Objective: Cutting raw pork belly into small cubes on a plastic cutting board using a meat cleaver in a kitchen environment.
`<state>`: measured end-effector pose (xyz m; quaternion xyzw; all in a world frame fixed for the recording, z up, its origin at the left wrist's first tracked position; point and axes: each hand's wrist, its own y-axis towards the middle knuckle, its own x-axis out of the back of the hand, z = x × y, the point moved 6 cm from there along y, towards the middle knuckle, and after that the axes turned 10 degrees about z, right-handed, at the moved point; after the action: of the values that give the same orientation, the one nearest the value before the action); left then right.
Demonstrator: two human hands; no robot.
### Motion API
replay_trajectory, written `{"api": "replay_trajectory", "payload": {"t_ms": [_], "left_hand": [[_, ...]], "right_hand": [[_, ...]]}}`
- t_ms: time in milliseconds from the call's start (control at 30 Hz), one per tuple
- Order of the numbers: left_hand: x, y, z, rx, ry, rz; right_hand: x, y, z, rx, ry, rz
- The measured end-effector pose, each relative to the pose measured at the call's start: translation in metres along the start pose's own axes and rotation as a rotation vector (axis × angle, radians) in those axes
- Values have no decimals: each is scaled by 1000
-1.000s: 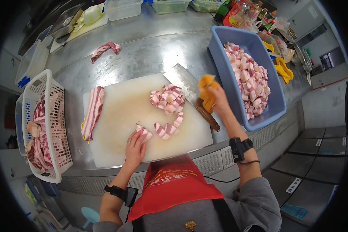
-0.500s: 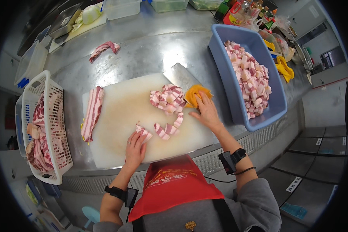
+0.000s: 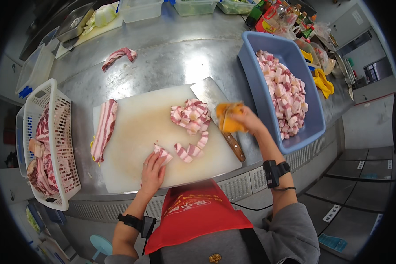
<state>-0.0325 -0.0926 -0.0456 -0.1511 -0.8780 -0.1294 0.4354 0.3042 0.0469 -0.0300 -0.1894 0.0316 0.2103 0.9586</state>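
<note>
My left hand (image 3: 152,170) grips a short piece of pork belly (image 3: 162,152) at the front of the white cutting board (image 3: 136,123). My right hand (image 3: 247,119), slightly blurred, holds a yellow cloth (image 3: 229,115) over the lower blade of a cleaver (image 3: 203,95). The cleaver lies at the board's right side, its wooden handle (image 3: 233,146) pointing toward me. A heap of cubed pork (image 3: 191,113) sits beside the blade, with several cut chunks (image 3: 184,152) curving below it. A long pork strip (image 3: 104,130) lies on the board's left.
A blue tub (image 3: 311,134) of cubed pork stands right; a white basket (image 3: 67,197) of meat is left. Another strip (image 3: 119,57) lies on the steel counter (image 3: 163,61). Plastic containers (image 3: 141,11), cabbage (image 3: 104,16), bottles (image 3: 268,22) and yellow gloves (image 3: 323,83) are around the edges.
My right hand moved left and down onto the blade with the cloth half a second ago, and is now shifted back right, the cloth bunched in it. My left hand stays on the pork piece.
</note>
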Motion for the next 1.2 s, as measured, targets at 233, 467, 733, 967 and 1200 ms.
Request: {"api": "replay_trajectory", "payload": {"t_ms": [233,467,733,967,1200], "left_hand": [[-5,5,-2,-6,5,-1],[2,3,-2,30,-23,7],[1,17,1,110,107,64],[31,16,23,158,-158,-27],[101,9,32,63,-260,-195]], "right_hand": [[57,68,50,348,427,-227],[21,33,33,76,-698,-361],[-60,-48,-24,103,-1244,-379],[-53,-49,-41,-44,-1304,-493],[-54,-91,8,309,-309,-566]]}}
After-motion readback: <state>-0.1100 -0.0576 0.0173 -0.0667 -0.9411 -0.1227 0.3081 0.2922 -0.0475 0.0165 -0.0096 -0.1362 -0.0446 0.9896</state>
